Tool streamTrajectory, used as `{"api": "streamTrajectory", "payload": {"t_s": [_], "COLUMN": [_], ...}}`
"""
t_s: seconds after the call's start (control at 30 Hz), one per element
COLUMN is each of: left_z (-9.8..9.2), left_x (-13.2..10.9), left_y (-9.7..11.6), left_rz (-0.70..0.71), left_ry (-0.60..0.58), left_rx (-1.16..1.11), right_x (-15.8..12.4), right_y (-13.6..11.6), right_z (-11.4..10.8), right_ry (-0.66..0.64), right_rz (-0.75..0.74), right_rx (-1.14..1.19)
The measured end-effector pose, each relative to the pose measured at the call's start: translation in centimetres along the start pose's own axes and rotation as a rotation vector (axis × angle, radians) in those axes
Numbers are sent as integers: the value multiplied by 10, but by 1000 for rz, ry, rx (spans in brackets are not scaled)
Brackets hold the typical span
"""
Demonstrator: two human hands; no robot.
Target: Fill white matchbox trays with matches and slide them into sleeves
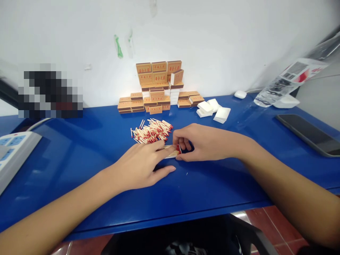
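Observation:
A small white matchbox tray lies on the blue table, with red-tipped matches inside it. My right hand grips the tray's right end between thumb and fingers. From the other side my left hand reaches over the tray, its index finger stretched onto the matches and its thumb apart, in front of the tray. My left hand hides the tray's left part. Just behind the hands is a loose heap of matches, heads pointing various ways.
Matchboxes are stacked against the wall, with lower groups beside them. Several white trays lie to the right. A leaning water bottle and a phone are farther right. A white device sits at left.

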State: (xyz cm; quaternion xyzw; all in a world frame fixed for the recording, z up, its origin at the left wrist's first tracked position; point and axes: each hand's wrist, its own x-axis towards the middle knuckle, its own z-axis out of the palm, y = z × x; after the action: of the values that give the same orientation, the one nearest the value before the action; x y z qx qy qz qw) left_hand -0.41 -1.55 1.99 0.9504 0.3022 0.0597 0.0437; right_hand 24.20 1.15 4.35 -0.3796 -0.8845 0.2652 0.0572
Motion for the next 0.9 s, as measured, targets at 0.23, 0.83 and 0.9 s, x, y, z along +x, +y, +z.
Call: {"api": "streamTrajectory", "payload": {"t_s": [0.23, 0.83, 0.9], "left_z": [1, 3, 2], "left_x": [-1, 1, 0], "left_y": [-3, -8, -8], "left_rz": [18, -1, 7], "left_ry": [33, 129, 116], "left_rx": [-2, -80, -77], "right_x": [-1, -2, -1], "right_y": [-1, -2, -2], "right_z": [0, 0, 1], "right_ry": [15, 28, 24], "right_rz": [5, 24, 25], "right_rx": [-23, -63, -62]}}
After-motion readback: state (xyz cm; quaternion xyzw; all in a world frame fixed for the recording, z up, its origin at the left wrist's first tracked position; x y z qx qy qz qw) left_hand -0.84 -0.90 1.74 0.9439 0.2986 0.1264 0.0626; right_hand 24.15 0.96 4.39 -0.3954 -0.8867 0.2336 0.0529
